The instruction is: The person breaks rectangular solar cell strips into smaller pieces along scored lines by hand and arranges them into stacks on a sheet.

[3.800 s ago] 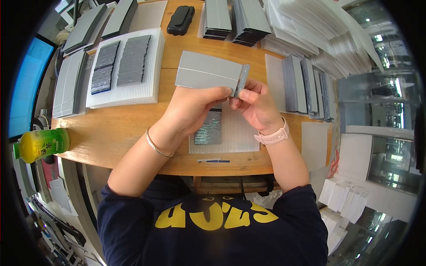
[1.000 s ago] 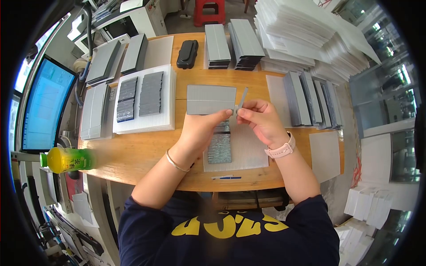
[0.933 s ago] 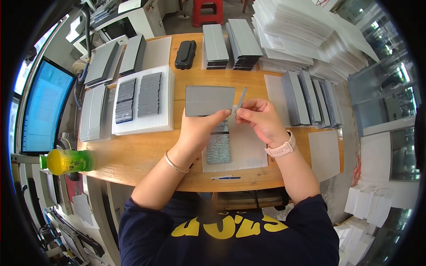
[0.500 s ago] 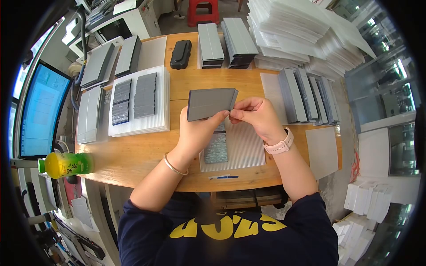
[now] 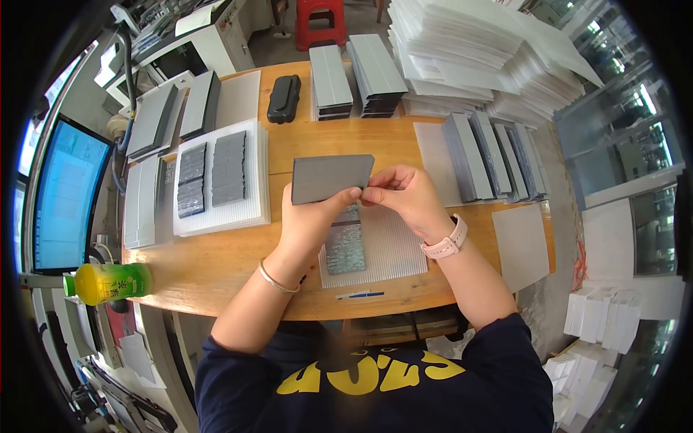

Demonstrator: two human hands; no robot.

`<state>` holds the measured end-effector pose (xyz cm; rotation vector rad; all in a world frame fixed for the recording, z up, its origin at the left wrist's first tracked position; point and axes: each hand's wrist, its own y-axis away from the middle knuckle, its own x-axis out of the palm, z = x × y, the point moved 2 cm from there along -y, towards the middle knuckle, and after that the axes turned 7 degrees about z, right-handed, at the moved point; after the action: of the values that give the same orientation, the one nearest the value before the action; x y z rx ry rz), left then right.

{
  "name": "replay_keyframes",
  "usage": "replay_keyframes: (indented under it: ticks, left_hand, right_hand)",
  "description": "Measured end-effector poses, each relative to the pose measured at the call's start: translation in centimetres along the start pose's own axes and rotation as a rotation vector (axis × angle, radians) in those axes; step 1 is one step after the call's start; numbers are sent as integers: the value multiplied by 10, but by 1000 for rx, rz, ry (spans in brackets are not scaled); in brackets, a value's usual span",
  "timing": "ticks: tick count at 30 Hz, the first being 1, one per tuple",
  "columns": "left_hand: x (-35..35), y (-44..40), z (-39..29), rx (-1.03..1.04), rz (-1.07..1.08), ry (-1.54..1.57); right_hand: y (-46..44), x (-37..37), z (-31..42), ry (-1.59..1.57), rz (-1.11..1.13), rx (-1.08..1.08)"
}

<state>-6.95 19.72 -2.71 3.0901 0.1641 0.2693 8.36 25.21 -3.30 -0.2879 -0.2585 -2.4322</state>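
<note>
My left hand (image 5: 312, 220) grips a thin stack of grey rectangular sheets (image 5: 330, 178) from below, holding it upright above the table. The thumb and fingers of my right hand (image 5: 408, 200) are pinched at the stack's lower right corner; whether they hold a sheet there is too small to see. Beneath my hands a block of shiny grey strips (image 5: 345, 249) lies on a white corrugated board (image 5: 397, 252). A blue and white pen (image 5: 361, 294) lies near the table's front edge.
On the wooden table (image 5: 209, 278), more grey strips (image 5: 229, 167) lie on stacked white boards at left. Grey stacks (image 5: 377, 68) stand at the back and more stacks (image 5: 469, 159) at right. A black case (image 5: 284, 98), a green-capped bottle (image 5: 108, 283) and a monitor (image 5: 72, 198) are also around.
The view has shifted slightly, so most things sit a little lower and further left. Both hands stay at the grey stack, which appears a little less tilted.
</note>
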Motion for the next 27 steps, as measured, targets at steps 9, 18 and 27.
replay_keyframes:
  ticks: [9,18,27]
  left_hand:
    - [3,0,0,-63,69,350]
    - [4,1,4,-117,166,507]
    - [3,2,3,-87,118,554]
  right_hand:
    - [-1,0,-5,-74,62,7]
    - [-3,-2,-13,-365,102,78]
    - [-2,-8,-5,-222,31,-59]
